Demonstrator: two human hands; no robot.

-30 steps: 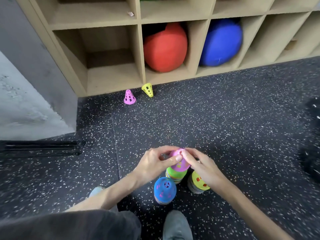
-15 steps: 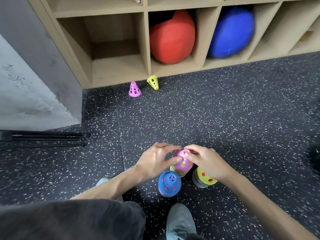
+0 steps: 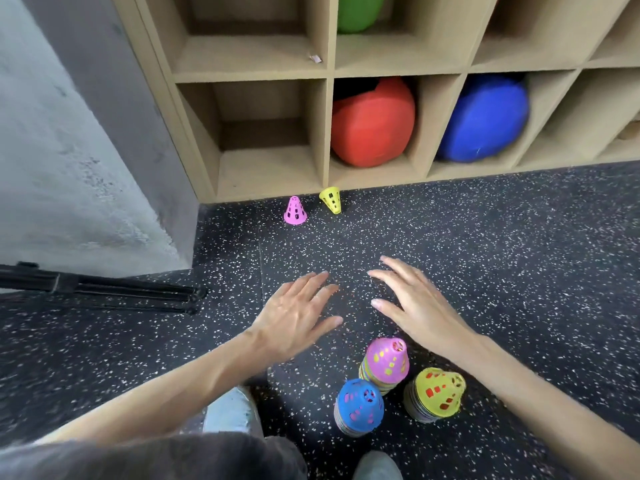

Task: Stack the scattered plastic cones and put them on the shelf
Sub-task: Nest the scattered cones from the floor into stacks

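Note:
Three stacks of perforated plastic cones stand on the dark speckled floor near my feet: one topped pink [image 3: 386, 361], one topped blue [image 3: 360, 405], one topped yellow [image 3: 438, 393]. Farther off, close to the shelf, a single pink cone [image 3: 294, 211] stands upright and a yellow cone [image 3: 330, 199] lies tipped beside it. My left hand [image 3: 294, 315] and my right hand [image 3: 414, 306] hover over the floor beyond the stacks, fingers spread, holding nothing. The wooden cubby shelf [image 3: 325, 133] rises behind; its lower left compartment holds nothing.
A red ball [image 3: 372, 124], a blue ball [image 3: 481, 119] and a green ball [image 3: 356, 12] fill other compartments. A grey concrete wall [image 3: 69, 150] stands at left, with a folded black tripod [image 3: 104, 292] lying at its foot. My shoes [image 3: 230, 410] are at the bottom.
Both hands let go of the pink cone, now seated on the middle stack, and moved forward with fingers spread. The camera tilted up toward the shelf.

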